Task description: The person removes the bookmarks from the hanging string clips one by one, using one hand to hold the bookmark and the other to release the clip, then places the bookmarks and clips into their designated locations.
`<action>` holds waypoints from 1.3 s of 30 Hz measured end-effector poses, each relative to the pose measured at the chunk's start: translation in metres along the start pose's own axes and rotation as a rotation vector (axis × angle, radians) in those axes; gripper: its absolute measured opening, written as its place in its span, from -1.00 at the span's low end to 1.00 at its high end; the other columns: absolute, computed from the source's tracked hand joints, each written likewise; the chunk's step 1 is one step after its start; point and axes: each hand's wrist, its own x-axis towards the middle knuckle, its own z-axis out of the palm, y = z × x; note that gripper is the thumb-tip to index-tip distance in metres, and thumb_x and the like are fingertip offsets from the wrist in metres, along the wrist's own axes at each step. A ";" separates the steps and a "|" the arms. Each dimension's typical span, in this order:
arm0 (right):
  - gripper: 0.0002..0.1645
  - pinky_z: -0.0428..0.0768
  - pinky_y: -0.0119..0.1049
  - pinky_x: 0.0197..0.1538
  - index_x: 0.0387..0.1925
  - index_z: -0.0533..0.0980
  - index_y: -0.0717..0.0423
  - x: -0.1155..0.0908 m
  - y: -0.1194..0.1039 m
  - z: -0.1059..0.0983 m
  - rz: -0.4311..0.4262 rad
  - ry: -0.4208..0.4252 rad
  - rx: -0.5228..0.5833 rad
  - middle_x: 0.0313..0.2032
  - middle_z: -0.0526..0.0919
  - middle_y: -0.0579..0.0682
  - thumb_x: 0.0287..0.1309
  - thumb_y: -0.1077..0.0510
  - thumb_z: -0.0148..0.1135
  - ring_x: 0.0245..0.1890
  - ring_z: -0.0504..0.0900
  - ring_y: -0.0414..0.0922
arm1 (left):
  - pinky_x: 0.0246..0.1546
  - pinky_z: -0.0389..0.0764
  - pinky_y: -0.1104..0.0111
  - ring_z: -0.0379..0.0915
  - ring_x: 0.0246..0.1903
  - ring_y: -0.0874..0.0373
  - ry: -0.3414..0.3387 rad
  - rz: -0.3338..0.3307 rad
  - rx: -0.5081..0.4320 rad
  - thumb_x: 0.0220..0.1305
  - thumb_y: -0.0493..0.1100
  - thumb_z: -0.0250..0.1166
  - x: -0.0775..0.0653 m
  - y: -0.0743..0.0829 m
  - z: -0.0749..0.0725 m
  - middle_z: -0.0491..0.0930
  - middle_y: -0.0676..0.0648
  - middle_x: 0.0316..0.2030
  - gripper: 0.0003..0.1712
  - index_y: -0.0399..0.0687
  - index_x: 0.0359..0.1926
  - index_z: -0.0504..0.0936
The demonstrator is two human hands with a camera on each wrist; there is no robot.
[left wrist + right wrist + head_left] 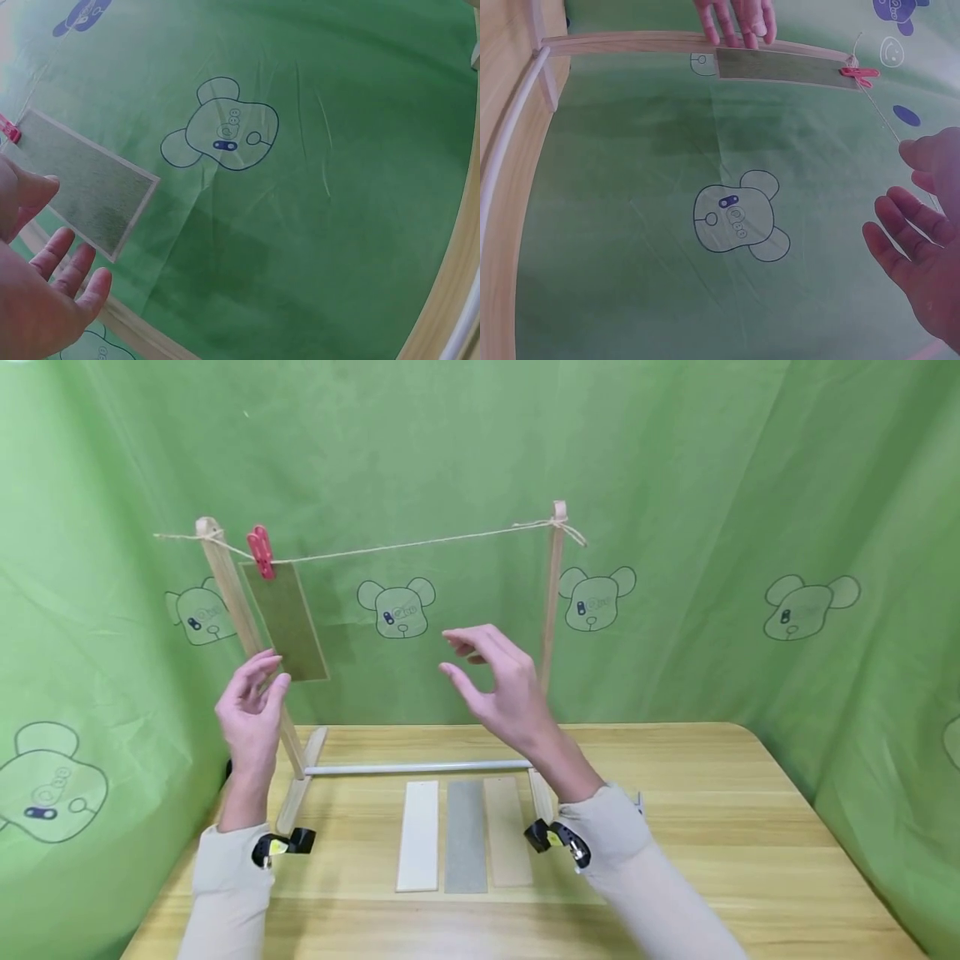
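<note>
An olive rectangular strip (288, 622) with a pale border hangs from the string (405, 545) near its left end, slightly tilted. A pink clothespin (261, 552) clips its top edge to the string. My left hand (253, 710) is raised beside the strip's lower left corner, fingers loosely bent, with nothing in its grasp. In the left wrist view the thumb and fingers of the left hand (52, 292) stand apart near the strip. My right hand (510, 689) hovers below the right part of the string, thumb and fingers spread apart, holding nothing.
Two wooden posts, left (228, 585) and right (553, 602), carry the string; a white rod (420, 767) joins them low down. On the wooden table (675, 860) lie a white strip (417, 835), a grey strip (466, 837) and a tan strip (508, 832). Green curtain (675, 460) surrounds everything.
</note>
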 end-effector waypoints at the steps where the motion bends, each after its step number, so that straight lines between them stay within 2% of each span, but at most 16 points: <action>1: -0.56 0.74 -0.21 0.00 0.12 0.56 0.31 0.002 0.000 0.001 0.002 0.001 0.005 -0.06 0.67 0.11 0.23 0.30 0.42 -0.08 0.65 0.00 | 0.36 0.49 0.20 0.53 0.18 -0.04 0.001 -0.004 -0.010 0.30 -0.49 0.32 0.000 -0.001 0.000 0.58 -0.26 0.19 -0.65 -0.49 0.10 0.59; 8: -0.56 0.73 -0.25 0.05 0.13 0.56 0.31 0.016 -0.002 0.010 0.008 -0.024 0.044 -0.05 0.66 0.10 0.23 0.32 0.41 -0.07 0.65 0.01 | 0.36 0.48 0.26 0.53 0.19 -0.04 0.006 -0.013 -0.085 0.30 -0.51 0.31 0.003 -0.007 -0.003 0.58 -0.27 0.19 -0.67 -0.49 0.08 0.60; 13: -0.57 0.72 -0.28 0.04 0.11 0.56 0.33 0.025 -0.004 0.018 -0.026 -0.029 0.060 -0.04 0.66 0.13 0.22 0.34 0.41 -0.07 0.66 0.01 | 0.34 0.49 0.30 0.56 0.14 0.00 0.022 -0.026 -0.124 0.29 -0.53 0.30 0.004 -0.012 -0.003 0.63 -0.24 0.14 -0.71 -0.47 0.04 0.63; 16: -0.59 0.70 -0.34 0.05 0.10 0.56 0.33 0.033 -0.005 0.024 -0.044 -0.039 0.063 -0.03 0.66 0.15 0.23 0.33 0.40 -0.08 0.66 0.00 | 0.33 0.50 0.32 0.58 0.13 0.02 0.032 -0.023 -0.131 0.28 -0.54 0.30 0.005 -0.014 -0.002 0.66 -0.22 0.10 -0.71 -0.49 0.03 0.63; 22: -0.61 0.69 -0.34 0.02 0.09 0.57 0.32 0.049 -0.008 0.032 -0.096 -0.055 0.055 -0.03 0.66 0.14 0.24 0.32 0.40 -0.10 0.65 -0.01 | 0.30 0.53 0.33 0.59 0.05 0.03 0.051 -0.012 -0.136 0.27 -0.57 0.29 0.007 -0.017 -0.001 0.68 -0.19 0.02 -0.70 -0.54 0.03 0.62; 27: -0.63 0.62 -0.45 0.04 0.08 0.58 0.31 0.068 -0.013 0.037 -0.149 -0.068 0.018 -0.05 0.66 0.11 0.26 0.28 0.39 -0.11 0.64 -0.07 | 0.21 0.58 0.36 0.59 -0.03 0.05 0.064 -0.006 -0.168 0.23 -0.60 0.29 0.009 -0.015 -0.002 0.70 -0.19 -0.04 -0.70 -0.53 0.01 0.63; 39: -0.63 0.56 -0.48 0.08 0.09 0.59 0.31 0.112 -0.031 0.043 -0.211 -0.130 -0.044 -0.02 0.66 0.09 0.31 0.23 0.37 -0.06 0.60 -0.10 | 0.00 0.66 0.41 0.56 -0.15 0.05 0.060 0.012 -0.251 0.19 -0.64 0.29 0.008 -0.005 -0.001 0.68 -0.19 -0.14 -0.71 -0.56 -0.04 0.63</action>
